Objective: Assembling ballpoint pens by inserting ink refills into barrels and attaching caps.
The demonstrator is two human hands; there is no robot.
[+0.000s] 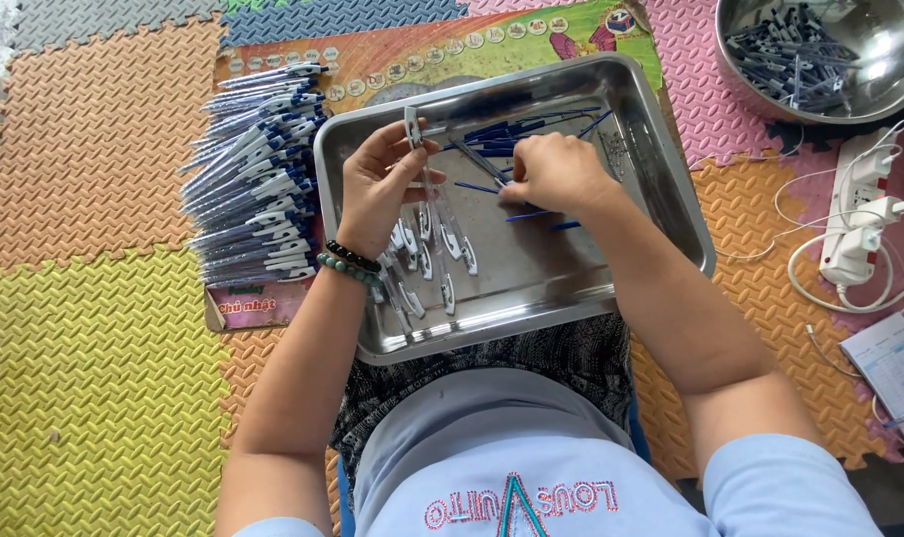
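Observation:
A steel tray (660, 159) rests across my lap and the mat. My left hand (377, 184), with bead bracelets at the wrist, holds a clear pen barrel (413, 129) upright over the tray's left part. My right hand (556, 171) pinches thin blue refills (477, 159) from a loose bunch near the tray's middle. Several clear barrels with white clips (427, 259) lie in the tray below my left hand. More blue refills (531, 124) lie at the tray's far side.
A fanned stack of finished blue-and-white pens (258, 179) lies left of the tray on a printed board. A steel bowl (874, 85) of pen parts stands at the far right. A white power strip (859, 214) with cables and a paper sheet (894, 363) sit at the right.

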